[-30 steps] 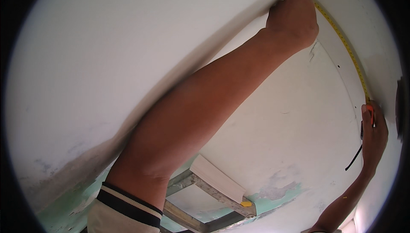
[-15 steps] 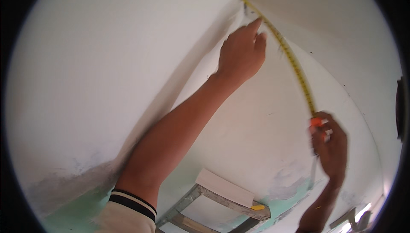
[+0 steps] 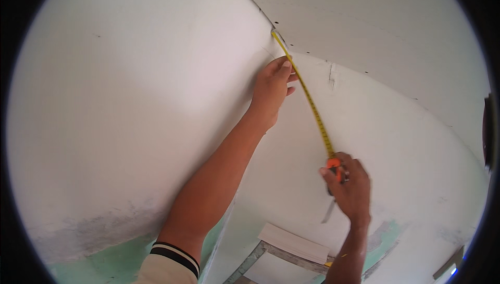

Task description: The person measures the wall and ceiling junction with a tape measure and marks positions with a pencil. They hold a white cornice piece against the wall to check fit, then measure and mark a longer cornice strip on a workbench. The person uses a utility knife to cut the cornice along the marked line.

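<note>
A yellow tape measure blade [image 3: 312,104] runs down from the seam between wall and ceiling, slightly bowed. Its upper end rests at the seam. Just below that end, my left hand [image 3: 270,88] is closed at the blade, thumb on one side and fingertips behind it. Lower and to the right, my right hand [image 3: 351,187] wraps round the orange and black tape measure case [image 3: 334,168], with a strap hanging beneath it. The right fingers are slightly blurred.
The white ceiling panel [image 3: 375,28] with dark screw spots meets the white wall [image 3: 130,86]. Below stands a worn ladder [image 3: 255,258] with a pale board [image 3: 294,242] across its top. Green and grey patched paint [image 3: 104,260] marks the lower wall.
The view has turned, bringing the corner lower and leftward. My left fingers have gone from pointing beside the blade to closing at it. My right hand has moved left with the case.
</note>
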Demonstrator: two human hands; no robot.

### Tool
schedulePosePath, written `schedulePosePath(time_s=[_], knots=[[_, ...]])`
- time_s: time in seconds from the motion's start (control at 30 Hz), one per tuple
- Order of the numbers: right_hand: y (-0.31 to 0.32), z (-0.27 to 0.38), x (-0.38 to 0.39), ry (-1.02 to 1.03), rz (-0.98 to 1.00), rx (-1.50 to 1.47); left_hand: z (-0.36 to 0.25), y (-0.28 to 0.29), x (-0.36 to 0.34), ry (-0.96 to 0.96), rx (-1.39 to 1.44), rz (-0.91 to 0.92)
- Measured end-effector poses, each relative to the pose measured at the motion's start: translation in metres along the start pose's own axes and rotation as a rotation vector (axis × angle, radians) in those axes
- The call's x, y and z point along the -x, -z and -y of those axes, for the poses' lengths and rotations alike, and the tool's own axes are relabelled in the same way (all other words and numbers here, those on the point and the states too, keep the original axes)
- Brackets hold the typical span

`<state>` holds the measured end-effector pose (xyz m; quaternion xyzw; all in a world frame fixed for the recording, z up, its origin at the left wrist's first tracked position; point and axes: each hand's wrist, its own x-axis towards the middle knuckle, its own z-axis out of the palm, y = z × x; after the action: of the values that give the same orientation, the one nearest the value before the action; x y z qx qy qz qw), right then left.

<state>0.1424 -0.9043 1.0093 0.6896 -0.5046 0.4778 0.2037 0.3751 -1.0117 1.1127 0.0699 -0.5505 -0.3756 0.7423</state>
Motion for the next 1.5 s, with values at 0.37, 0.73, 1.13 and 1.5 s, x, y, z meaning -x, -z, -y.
schedulePosePath(time_s=[0.37, 0.73, 1.13, 1.5], knots=[[0.120, 0.021, -0.052, 0.145, -0.242, 0.556, -0.004, -0.014, -0.022, 0.019, 0.685, 0.072], [-0.034, 0.024, 0.060, -0.241, 0.126, -0.520, 0.024, -0.010, 0.012, 0.276, -0.124, 0.180], [-0.097, 0.071, -0.008, -0.352, 0.097, -0.586, 0.040, 0.024, 0.002, 0.161, -0.566, 0.151], [-0.034, 0.061, -0.014, -0.263, -0.075, -0.703, 0.061, 0.024, -0.008, 0.000, -0.551, 0.006]])
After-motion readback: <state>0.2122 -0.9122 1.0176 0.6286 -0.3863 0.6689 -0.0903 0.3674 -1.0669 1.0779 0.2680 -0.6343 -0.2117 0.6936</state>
